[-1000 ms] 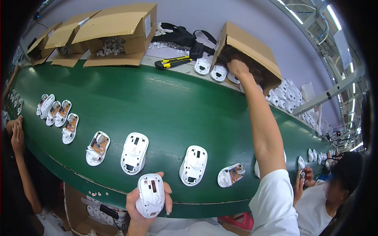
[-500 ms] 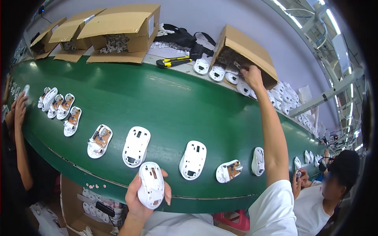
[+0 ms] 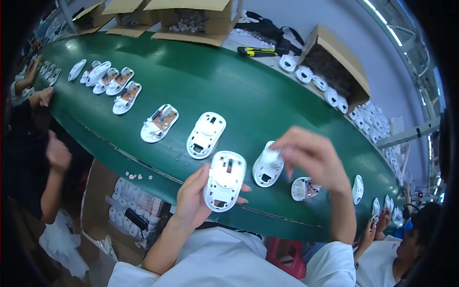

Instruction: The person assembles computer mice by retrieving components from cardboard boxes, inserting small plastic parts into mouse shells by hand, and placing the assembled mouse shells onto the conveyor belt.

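I have my left hand (image 3: pixel 193 196) wrapped around 1 white mouse shell (image 3: pixel 224 181), held just above the near edge of the green conveyor belt (image 3: pixel 229 81), its long axis running toward the far edge, hollow underside facing me. My right hand (image 3: pixel 313 160) sits just to the right of it and slightly farther from me, fingers curled and pinching a small white wheel part (image 3: pixel 271 156) over another shell lying on the belt (image 3: pixel 267 170). The held shell lies to the left of that hand, so the right is the nearer one to bring the part across.

Beyond the belt's far edge, an open brown carton (image 3: pixel 334 62) tilts on its side at the right. A flat-flapped brown carton (image 3: pixel 191 14) stands toward the far left. A yellow-and-black utility knife (image 3: pixel 256 51) lies between them.
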`<state>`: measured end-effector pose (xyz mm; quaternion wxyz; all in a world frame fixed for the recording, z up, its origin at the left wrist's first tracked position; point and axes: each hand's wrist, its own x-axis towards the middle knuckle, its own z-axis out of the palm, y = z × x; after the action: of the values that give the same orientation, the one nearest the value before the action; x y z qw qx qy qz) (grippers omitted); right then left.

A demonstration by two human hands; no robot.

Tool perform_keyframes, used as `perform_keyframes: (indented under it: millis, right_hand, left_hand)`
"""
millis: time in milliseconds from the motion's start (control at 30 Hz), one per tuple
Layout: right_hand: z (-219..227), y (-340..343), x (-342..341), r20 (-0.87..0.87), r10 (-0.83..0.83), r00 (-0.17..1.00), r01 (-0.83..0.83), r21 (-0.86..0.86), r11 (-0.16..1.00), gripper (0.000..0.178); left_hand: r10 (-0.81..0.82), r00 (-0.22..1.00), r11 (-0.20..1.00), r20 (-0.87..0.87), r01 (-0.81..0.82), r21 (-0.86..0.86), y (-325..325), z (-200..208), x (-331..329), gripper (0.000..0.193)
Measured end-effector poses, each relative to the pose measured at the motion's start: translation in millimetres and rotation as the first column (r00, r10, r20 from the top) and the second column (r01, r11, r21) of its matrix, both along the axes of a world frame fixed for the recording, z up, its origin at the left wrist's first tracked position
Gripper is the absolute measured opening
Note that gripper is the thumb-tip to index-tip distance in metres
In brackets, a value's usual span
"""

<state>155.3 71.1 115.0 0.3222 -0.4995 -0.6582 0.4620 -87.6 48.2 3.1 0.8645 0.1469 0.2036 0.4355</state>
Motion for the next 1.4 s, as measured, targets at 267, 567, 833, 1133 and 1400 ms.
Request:
perform_keyframes:
  millis: [267, 567, 833, 1133, 1400]
  right_hand:
    - [-31.7, -29.1, -38.6, -0.308, -0.095, 0.947, 0.063, -0.112, 0.992, 0.021]
    - [-60.0, -44.4, -56.4, -0.151, -0.288, 0.946, 0.310, 0.152, 0.939, 0.021]
    - [-66.5, -37.4, -56.1, -0.062, -0.273, 0.960, 0.279, 0.321, 0.905, 0.015]
    - [-69.8, -33.2, -45.5, -0.297, -0.331, 0.896, 0.337, -0.033, 0.941, 0.019]
    - [-56.9, -31.5, -43.8, -0.438, -0.387, 0.811, 0.114, -0.531, 0.840, 0.019]
  left_hand:
    - [-0.041, 0.955, 0.986, -0.294, 0.086, 0.142, -9.7, 9.9, 11.6, 0.046]
    - [0.054, 0.961, 0.964, -0.272, 0.020, 0.264, -16.1, -1.5, 15.1, 0.051]
    - [0.089, 0.924, 0.932, -0.373, 0.055, 0.359, -9.2, 5.3, 13.3, 0.054]
    - [0.134, 0.901, 0.943, -0.413, 0.011, 0.332, -9.9, 7.0, 22.0, 0.057]
    - [0.166, 0.869, 0.896, -0.467, 0.065, 0.439, -5.7, 6.9, 17.3, 0.054]
